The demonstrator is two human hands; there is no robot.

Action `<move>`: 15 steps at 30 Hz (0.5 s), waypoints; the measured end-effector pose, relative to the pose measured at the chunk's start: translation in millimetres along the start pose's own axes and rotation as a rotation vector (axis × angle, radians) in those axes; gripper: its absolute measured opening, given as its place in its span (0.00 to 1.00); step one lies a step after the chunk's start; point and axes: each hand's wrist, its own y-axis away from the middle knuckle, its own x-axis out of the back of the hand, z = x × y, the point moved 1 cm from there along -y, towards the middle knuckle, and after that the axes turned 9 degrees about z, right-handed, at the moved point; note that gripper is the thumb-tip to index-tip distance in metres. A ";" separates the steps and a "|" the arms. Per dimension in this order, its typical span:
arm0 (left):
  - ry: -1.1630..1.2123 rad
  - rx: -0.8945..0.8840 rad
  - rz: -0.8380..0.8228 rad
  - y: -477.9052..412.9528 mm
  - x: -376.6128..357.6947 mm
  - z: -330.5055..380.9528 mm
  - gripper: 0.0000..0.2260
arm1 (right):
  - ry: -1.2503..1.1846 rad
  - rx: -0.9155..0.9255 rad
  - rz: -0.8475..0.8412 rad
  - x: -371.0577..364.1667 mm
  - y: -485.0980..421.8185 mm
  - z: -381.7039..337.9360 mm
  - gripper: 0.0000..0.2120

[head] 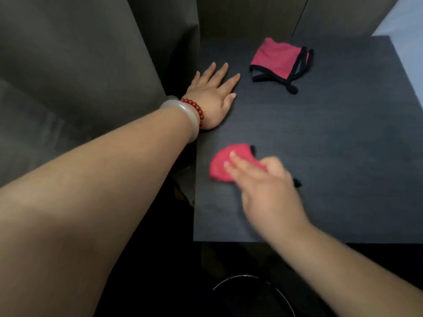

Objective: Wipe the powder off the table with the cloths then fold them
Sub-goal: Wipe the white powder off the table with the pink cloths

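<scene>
On the dark grey table (332,138) lie two pink cloths with black edging. One pink cloth (278,59) lies folded near the far edge, its black strings trailing right. The other pink cloth (223,164) is bunched near the table's left front. My right hand (267,188), blurred, presses on it with the fingers over its right part. My left hand (212,97) rests flat on the table's left edge, fingers spread, holding nothing. I see no powder on the surface.
Dark grey curtain or fabric (80,65) hangs along the left and behind the table. A thin curved metal rim (251,280) shows below the table's front edge. A pale wall (407,24) is at the far right.
</scene>
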 end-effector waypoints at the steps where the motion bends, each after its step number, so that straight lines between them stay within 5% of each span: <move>1: -0.005 0.001 0.004 0.3 -0.5 0.3 0.24 | 0.043 -0.114 0.054 -1.4 -13.1 21.0 0.23; 4: -0.017 0.018 -0.010 -0.1 1.9 0.8 0.24 | 0.028 -0.206 0.064 -5.8 -15.6 -4.5 0.22; 7: -0.025 0.036 -0.063 -1.5 5.4 2.1 0.24 | -0.096 0.140 -0.106 1.6 31.9 -75.5 0.19; 9: -0.029 0.043 -0.063 -1.0 5.7 3.1 0.24 | -0.112 0.217 -0.162 8.0 33.4 -55.7 0.21; 13: -0.037 0.061 -0.040 0.6 3.5 5.8 0.24 | 0.077 -0.164 0.075 16.6 6.8 40.5 0.24; 15: -0.043 0.073 -0.046 -0.4 4.2 6.5 0.24 | 0.005 -0.221 0.063 12.5 18.6 22.3 0.19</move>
